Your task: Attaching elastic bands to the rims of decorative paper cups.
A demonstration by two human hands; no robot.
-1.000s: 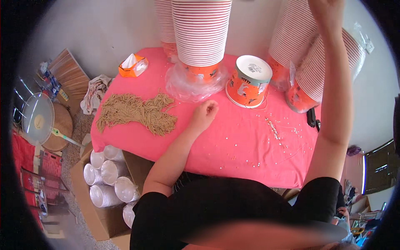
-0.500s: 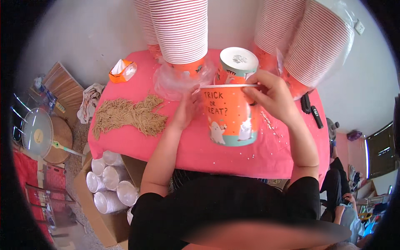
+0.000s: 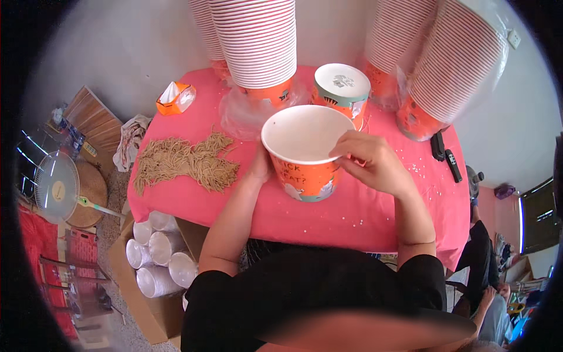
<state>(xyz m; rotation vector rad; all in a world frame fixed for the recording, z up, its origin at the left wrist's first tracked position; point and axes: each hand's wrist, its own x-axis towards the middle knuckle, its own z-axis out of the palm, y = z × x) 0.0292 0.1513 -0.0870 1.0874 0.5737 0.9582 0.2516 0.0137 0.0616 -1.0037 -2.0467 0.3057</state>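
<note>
An orange paper bucket (image 3: 308, 179) with a white rim and white inside stands in front of me, tilted so that its opening shows. My left hand (image 3: 262, 161) is wrapped around its left side, the fingers partly hidden behind it. At the right part of the rim, the fingers of my right hand (image 3: 372, 161) are bent and pinched together. Whatever is between those fingertips is too small or hidden to make out. Just behind stands an upside-down bucket (image 3: 343, 82) of the same kind, its white base up.
Tall stacks of nested buckets (image 3: 255, 47) and wrapped ones (image 3: 457, 64) line the back of the pink-covered table (image 3: 363, 217). Tan cords (image 3: 185, 161) lie at left near a tissue pack (image 3: 176, 98). A carton (image 3: 141, 320) of white cups (image 3: 164, 246) stands below. Black tools (image 3: 451, 164) lie at right.
The bucket has come down and tipped, so its inside now shows. My right hand has lowered from above the rim to its right front edge. My left hand stays at its left side.
</note>
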